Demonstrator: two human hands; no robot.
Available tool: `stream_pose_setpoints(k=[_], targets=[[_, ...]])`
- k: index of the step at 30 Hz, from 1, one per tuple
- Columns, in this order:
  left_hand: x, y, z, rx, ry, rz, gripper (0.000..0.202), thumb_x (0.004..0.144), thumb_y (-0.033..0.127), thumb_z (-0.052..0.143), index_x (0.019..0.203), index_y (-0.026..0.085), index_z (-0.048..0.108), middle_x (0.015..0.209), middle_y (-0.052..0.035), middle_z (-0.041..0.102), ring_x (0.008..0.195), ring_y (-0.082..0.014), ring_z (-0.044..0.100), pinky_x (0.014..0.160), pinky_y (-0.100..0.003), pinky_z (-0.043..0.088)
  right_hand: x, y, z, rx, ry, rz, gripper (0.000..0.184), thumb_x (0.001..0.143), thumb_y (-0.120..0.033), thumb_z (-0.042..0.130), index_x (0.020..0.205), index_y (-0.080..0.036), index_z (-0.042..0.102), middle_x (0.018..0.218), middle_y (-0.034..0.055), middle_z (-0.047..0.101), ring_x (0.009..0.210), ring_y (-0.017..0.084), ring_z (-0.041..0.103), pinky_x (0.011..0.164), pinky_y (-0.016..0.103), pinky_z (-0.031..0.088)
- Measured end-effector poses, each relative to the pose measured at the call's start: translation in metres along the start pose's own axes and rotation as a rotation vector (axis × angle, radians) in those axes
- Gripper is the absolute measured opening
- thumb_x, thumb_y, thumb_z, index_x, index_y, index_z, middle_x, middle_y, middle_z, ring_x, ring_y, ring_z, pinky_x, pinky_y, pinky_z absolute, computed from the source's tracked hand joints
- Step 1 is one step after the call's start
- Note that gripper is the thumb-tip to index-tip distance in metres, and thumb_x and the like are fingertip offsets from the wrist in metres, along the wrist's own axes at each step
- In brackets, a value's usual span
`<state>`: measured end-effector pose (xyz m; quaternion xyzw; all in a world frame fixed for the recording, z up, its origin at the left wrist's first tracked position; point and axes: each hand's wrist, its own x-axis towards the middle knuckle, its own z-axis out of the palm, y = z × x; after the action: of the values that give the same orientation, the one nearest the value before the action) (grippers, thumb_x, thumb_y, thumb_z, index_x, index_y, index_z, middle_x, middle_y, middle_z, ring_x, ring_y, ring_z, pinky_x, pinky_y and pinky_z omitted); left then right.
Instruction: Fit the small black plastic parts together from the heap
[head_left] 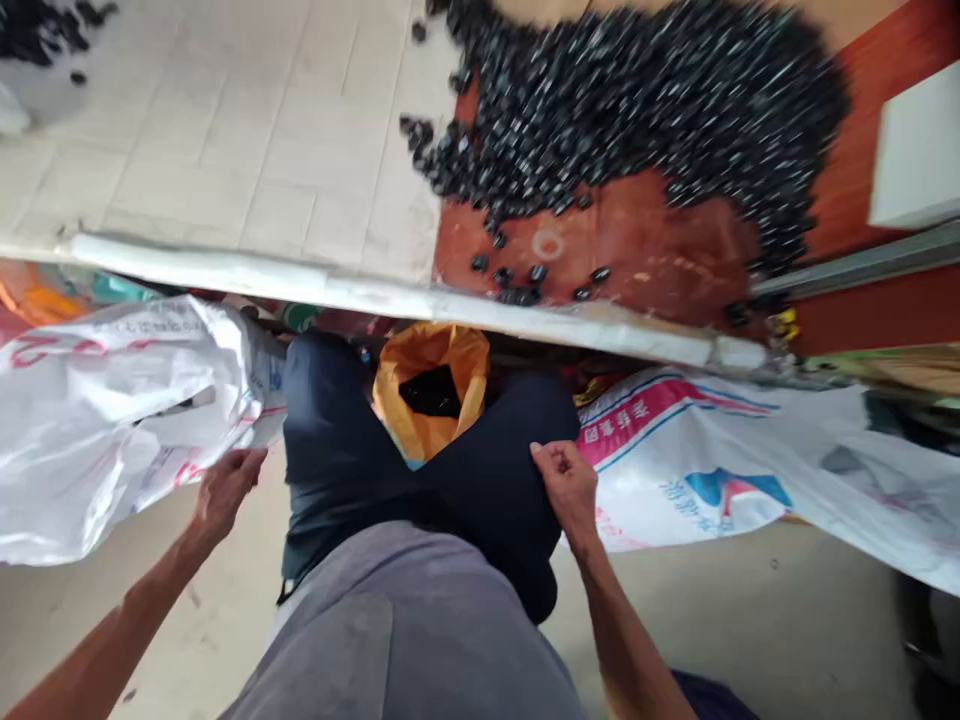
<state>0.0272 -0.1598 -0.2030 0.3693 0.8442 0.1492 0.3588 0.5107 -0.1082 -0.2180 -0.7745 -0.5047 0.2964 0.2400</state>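
My left hand (229, 490) hangs beside my left thigh, close to the edge of a white printed sack (112, 420). Its fingers are drawn together, and whatever may be in them is hidden. Over my right thigh, near another white sack with red and blue print (675, 450), is my right hand (566, 485). Its fingers are curled in against the thumb; I cannot make out anything in them. Between my knees stands an orange-yellow bag (390, 385) with its mouth wide apart and something black and shiny (431, 392) inside.
A large heap of small glossy black pieces (637, 110) covers a reddish board on the work table (300, 130). More black pieces (37, 30) lie at the far left. A white padded strip (480, 308) runs along the table's front edge. A white block (919, 150) sits at right.
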Motion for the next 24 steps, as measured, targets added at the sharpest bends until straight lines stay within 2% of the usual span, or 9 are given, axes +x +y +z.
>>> stream_pose_setpoints(k=[1,3,5,7,9,13,15,19,24], targets=[[-0.007,-0.011,-0.001,-0.043,-0.004,-0.022,0.040,0.100,0.050,0.059,0.086,0.013,0.065,0.069,0.0031,0.060,0.064,-0.0136,0.057,0.060,-0.026,0.049,-0.003,0.002,0.001,0.003,-0.040,0.032,0.053,0.082,-0.074,0.068,0.081,-0.021,0.064,0.061,-0.0050,0.049,0.055,0.015,0.046,0.054,0.027,0.037],[-0.019,-0.010,0.003,-0.152,-0.089,0.020,0.042,0.093,0.057,0.062,0.081,0.017,0.063,0.061,0.0051,0.053,0.059,-0.0123,0.049,0.056,-0.025,0.041,-0.010,0.006,0.002,-0.012,-0.083,0.057,0.054,0.081,-0.075,0.069,0.081,-0.021,0.065,0.059,-0.0052,0.049,0.054,0.015,0.045,0.054,0.027,0.038],[-0.035,0.011,0.012,-0.192,-0.315,0.168,0.040,0.089,0.059,0.066,0.087,0.019,0.068,0.071,0.0022,0.062,0.065,-0.0143,0.055,0.061,-0.025,0.045,-0.016,0.004,0.001,-0.030,-0.071,0.035,0.054,0.082,-0.074,0.068,0.078,-0.020,0.066,0.059,-0.0047,0.048,0.055,0.015,0.045,0.056,0.027,0.038],[-0.054,0.037,0.022,-0.140,-0.575,0.343,0.035,0.094,0.053,0.063,0.093,0.020,0.072,0.084,-0.0016,0.069,0.074,-0.0166,0.061,0.070,-0.026,0.049,-0.020,-0.006,-0.003,0.009,-0.054,-0.001,0.051,0.085,-0.071,0.069,0.080,-0.020,0.066,0.062,-0.0035,0.051,0.057,0.015,0.045,0.056,0.028,0.038],[-0.073,0.055,0.028,-0.063,-0.702,0.491,0.032,0.100,0.047,0.056,0.098,0.021,0.075,0.094,-0.0043,0.071,0.082,-0.0181,0.065,0.077,-0.028,0.052,-0.027,-0.025,-0.010,0.096,-0.144,-0.052,0.044,0.090,-0.063,0.068,0.085,-0.020,0.066,0.067,-0.0022,0.054,0.059,0.015,0.046,0.056,0.027,0.038],[-0.085,0.063,0.031,-0.001,-0.796,0.515,0.035,0.104,0.044,0.050,0.109,0.022,0.077,0.099,-0.0061,0.072,0.088,-0.0192,0.067,0.079,-0.029,0.053,-0.047,-0.072,-0.020,0.172,-0.712,-0.256,0.025,0.099,-0.042,0.064,0.089,-0.020,0.073,0.076,0.0012,0.062,0.065,0.016,0.054,0.062,0.027,0.043],[-0.080,0.061,0.031,-0.033,-0.830,0.484,0.036,0.104,0.044,0.050,0.119,0.024,0.076,0.107,-0.0067,0.073,0.090,-0.0191,0.068,0.080,-0.029,0.053,-0.055,-0.089,-0.018,0.140,-0.922,-0.295,0.020,0.100,-0.032,0.061,0.093,-0.021,0.076,0.084,0.0023,0.066,0.070,0.016,0.059,0.065,0.027,0.045],[-0.069,0.064,0.036,-0.108,-0.887,0.446,0.036,0.103,0.041,0.050,0.123,0.026,0.076,0.113,-0.0061,0.073,0.094,-0.0196,0.068,0.079,-0.028,0.051,-0.059,-0.097,-0.006,0.065,-1.022,-0.308,0.022,0.096,-0.021,0.060,0.108,-0.022,0.079,0.100,0.0042,0.070,0.086,0.018,0.066,0.077,0.028,0.049],[-0.063,0.068,0.045,-0.048,-0.967,0.370,0.037,0.101,0.047,0.048,0.109,0.024,0.076,0.096,-0.0038,0.071,0.082,-0.0186,0.062,0.073,-0.028,0.047,-0.061,-0.084,0.005,0.131,-0.972,-0.182,0.027,0.088,-0.012,0.063,0.107,-0.020,0.081,0.095,0.0032,0.070,0.084,0.018,0.065,0.073,0.026,0.048]])
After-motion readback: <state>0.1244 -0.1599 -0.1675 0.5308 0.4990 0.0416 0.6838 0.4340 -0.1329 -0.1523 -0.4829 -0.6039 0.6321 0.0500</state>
